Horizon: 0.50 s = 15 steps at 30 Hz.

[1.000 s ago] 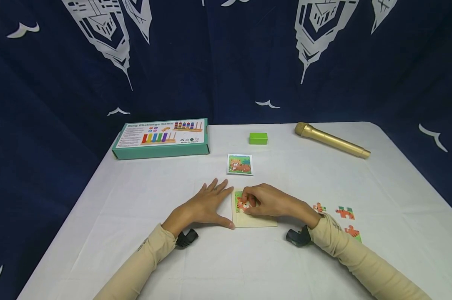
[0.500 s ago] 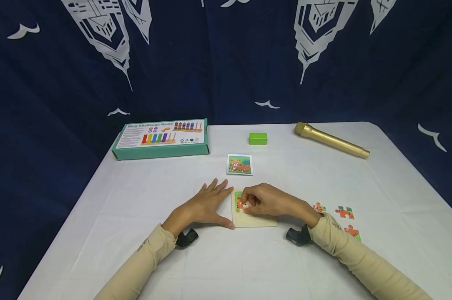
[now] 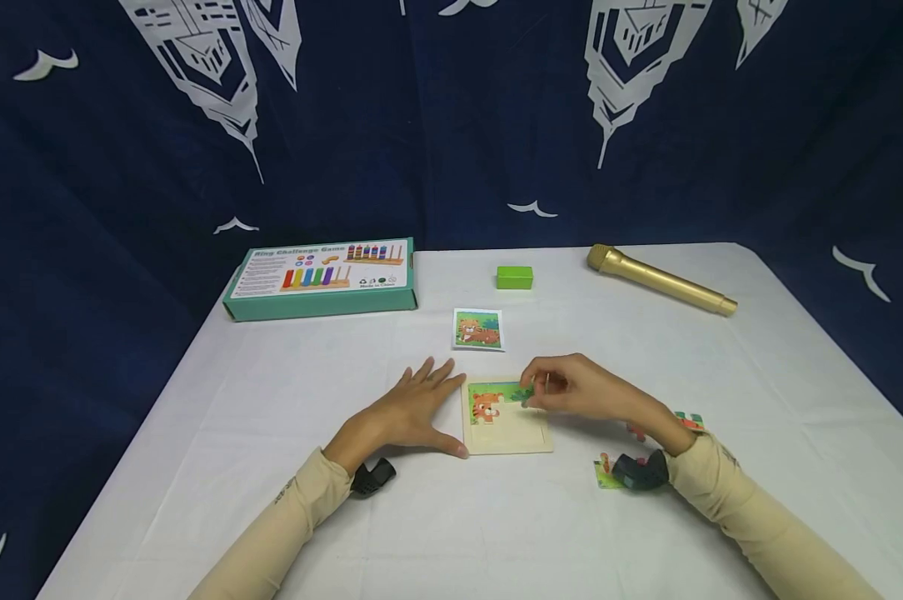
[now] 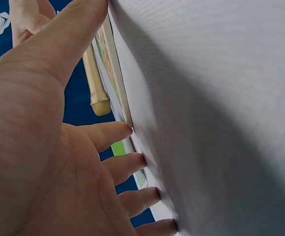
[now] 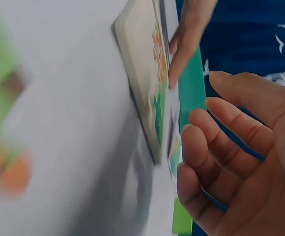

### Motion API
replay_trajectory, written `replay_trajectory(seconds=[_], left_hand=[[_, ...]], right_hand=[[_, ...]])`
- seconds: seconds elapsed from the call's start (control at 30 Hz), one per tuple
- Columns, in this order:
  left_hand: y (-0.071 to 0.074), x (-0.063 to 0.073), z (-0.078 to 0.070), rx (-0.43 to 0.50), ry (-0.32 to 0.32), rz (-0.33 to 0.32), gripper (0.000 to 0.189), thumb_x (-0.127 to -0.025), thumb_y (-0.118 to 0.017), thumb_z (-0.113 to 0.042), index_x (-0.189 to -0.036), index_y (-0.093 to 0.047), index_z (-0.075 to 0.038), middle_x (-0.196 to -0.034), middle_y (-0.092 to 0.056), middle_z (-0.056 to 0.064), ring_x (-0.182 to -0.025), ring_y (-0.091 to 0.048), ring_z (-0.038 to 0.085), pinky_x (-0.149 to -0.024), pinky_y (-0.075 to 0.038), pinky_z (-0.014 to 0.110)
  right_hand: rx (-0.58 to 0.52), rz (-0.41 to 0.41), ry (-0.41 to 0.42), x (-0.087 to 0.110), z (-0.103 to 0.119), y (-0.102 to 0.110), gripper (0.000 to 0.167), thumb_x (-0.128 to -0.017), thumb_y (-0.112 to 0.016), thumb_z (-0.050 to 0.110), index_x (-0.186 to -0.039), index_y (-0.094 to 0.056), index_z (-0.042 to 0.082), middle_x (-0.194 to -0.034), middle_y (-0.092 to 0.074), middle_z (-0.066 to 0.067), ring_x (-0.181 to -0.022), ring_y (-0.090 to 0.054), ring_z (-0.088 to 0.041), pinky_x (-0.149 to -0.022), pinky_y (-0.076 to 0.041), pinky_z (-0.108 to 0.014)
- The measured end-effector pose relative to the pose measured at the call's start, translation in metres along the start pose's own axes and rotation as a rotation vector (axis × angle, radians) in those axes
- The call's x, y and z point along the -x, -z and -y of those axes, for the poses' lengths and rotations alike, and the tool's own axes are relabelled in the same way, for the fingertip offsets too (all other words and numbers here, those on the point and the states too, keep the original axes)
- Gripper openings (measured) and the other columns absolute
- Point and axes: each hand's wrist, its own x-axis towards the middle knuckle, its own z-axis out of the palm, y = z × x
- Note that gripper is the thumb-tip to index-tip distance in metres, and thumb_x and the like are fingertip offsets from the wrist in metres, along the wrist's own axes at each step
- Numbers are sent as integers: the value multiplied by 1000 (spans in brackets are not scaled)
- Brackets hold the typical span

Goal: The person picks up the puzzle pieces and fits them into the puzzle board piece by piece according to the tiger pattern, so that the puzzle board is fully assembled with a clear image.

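Note:
A small wooden puzzle board [image 3: 507, 440] lies mid-table, with a tiger-face section [image 3: 486, 407] at its upper left and green pieces [image 3: 507, 389] along its top. My left hand [image 3: 410, 408] is spread flat beside it, thumb and forefinger touching the left edge. My right hand [image 3: 590, 387] hovers over the board's upper right corner, fingers loosely bent. From the right wrist view, that hand [image 5: 236, 162] shows a thumb apart from the fingers and nothing held. Loose puzzle pieces [image 3: 605, 475] lie to the right, partly hidden by the right wrist and its camera.
Behind the board stands a tiger picture card [image 3: 478, 330]. Farther back are a green block [image 3: 515, 277], a Ring Challenge Game box [image 3: 320, 279] at left and a gold microphone [image 3: 661, 281] at right. A dark blue patterned cloth [image 3: 451, 125] hangs behind the table.
My right hand has moved right, from the tiger face to the board's upper right, uncovering the green top pieces. The right forearm now covers different loose pieces. My left hand stays put.

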Motion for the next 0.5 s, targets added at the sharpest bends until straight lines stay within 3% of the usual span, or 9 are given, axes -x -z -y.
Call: replay_trajectory(seconds=[0.27, 0.5], left_hand=[[1, 1, -1, -3, -5, -1, 111, -69, -73, -66, -154, -23, -16, -161, -8, 6, -148, 1, 30, -117, -4, 52], [1, 1, 0, 0, -11, -2, 111, -69, -73, -66, -154, -22, -15, -161, -8, 6, -147, 1, 31, -117, -4, 52]], right_hand=[[48, -136, -130, 49, -16, 23, 16, -88, -70, 16, -103, -68, 12, -81, -60, 6, -73, -54, -8, -67, -47, -22], [184, -255, -128, 91, -33, 36, 22, -86, -73, 15, -107, -69, 14, -93, -66, 7, -83, -56, -5, -73, -50, -24]])
